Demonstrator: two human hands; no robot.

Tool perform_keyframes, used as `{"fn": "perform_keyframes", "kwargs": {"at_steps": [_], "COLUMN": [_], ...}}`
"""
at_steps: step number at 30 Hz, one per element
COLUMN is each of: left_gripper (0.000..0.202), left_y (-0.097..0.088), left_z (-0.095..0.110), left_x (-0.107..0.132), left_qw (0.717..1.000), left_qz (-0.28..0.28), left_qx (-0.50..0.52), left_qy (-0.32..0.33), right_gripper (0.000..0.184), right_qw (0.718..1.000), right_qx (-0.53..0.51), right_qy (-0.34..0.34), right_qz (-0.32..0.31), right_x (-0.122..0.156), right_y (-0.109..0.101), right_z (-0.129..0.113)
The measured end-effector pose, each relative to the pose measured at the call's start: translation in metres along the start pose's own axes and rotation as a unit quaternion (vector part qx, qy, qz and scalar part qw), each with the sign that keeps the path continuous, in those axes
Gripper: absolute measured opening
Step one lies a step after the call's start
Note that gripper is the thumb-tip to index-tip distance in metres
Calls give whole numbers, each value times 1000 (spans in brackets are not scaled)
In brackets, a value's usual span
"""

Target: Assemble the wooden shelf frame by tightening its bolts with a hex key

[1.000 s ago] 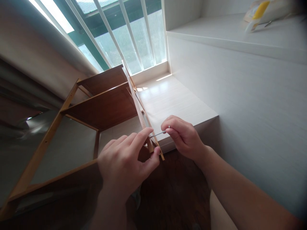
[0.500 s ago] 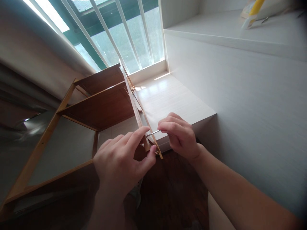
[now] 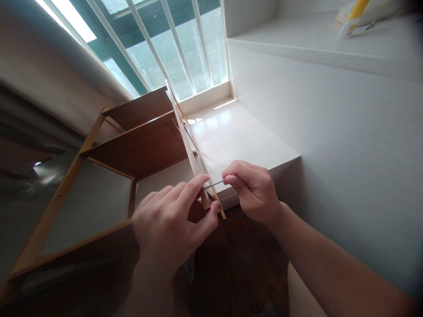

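My left hand [image 3: 170,220] is closed around the near end of a wooden post [image 3: 205,200] of a brown shelf unit [image 3: 145,141], thumb on one side and fingers on the other. In my right hand [image 3: 253,189], a thin metal hex key [image 3: 215,183] is pinched between thumb and curled fingers. Its far tip meets the post beside my left index finger; the contact point is too small to make out. The part of the key inside my right fist is hidden.
A pale ledge [image 3: 247,136] lies beyond my hands, below a barred window [image 3: 172,48]. To the right rises a white panel [image 3: 330,114] with a shelf above, where a yellow-handled thing [image 3: 357,9] lies. A curtain [image 3: 66,57] hangs at the left, over dark flooring [image 3: 238,264].
My right hand has turned and its fingers have curled more tightly about the hex key. My left hand keeps its hold on the post. The whole view has shifted slightly.
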State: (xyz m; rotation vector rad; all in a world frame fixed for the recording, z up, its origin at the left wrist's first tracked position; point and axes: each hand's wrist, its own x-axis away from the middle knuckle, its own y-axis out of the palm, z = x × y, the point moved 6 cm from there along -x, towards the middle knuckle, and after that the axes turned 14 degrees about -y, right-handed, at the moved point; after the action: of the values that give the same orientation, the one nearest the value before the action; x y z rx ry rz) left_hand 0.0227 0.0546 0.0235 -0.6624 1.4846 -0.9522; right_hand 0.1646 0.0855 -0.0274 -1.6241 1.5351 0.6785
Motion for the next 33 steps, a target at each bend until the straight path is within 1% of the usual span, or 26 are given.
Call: {"fn": "perform_keyframes", "kwargs": {"at_steps": [3, 8, 12, 14, 18, 23, 25, 27, 30, 32, 33], "left_gripper": [34, 37, 37, 36, 36, 40, 41, 42, 43, 44, 43], "left_y": [0, 1, 1, 1, 0, 1, 1, 1, 2, 3, 3], "left_z": [0, -2, -3, -2, -1, -3, -4, -5, -5, -6, -6], "left_x": [0, 0, 0, 0, -1, 0, 0, 1, 1, 0, 0], "left_qw": [1000, 1000, 1000, 1000, 1000, 999, 999, 999, 999, 999, 999], "left_qz": [4, -25, -25, -25, -16, -26, -24, -23, -24, -26, -27], "left_qx": [-1, -9, -9, -7, -15, -6, -3, -1, -2, -4, -4], "left_qy": [-8, 13, 6, 7, 5, 24, 24, 26, 25, 19, 16], "right_gripper": [13, 11, 14, 15, 16, 21, 21, 19, 18, 16, 16], "right_qw": [1000, 995, 988, 987, 990, 983, 982, 985, 994, 996, 996], "right_qx": [9, 47, 89, 95, 76, 99, 99, 79, 24, 6, 12], "right_qy": [-7, -85, -124, -131, -122, -140, -144, -125, -35, 13, 17], "right_qz": [-6, -10, 2, 1, -1, 61, 74, 86, 102, 92, 85], "right_x": [-1, 0, 5, 6, 7, 12, 14, 14, 14, 14, 14], "right_y": [0, -3, -4, -4, -3, -1, 2, 6, 9, 11, 11], "right_z": [-2, -4, -3, -3, -1, 1, 2, 3, 7, 8, 7]}}
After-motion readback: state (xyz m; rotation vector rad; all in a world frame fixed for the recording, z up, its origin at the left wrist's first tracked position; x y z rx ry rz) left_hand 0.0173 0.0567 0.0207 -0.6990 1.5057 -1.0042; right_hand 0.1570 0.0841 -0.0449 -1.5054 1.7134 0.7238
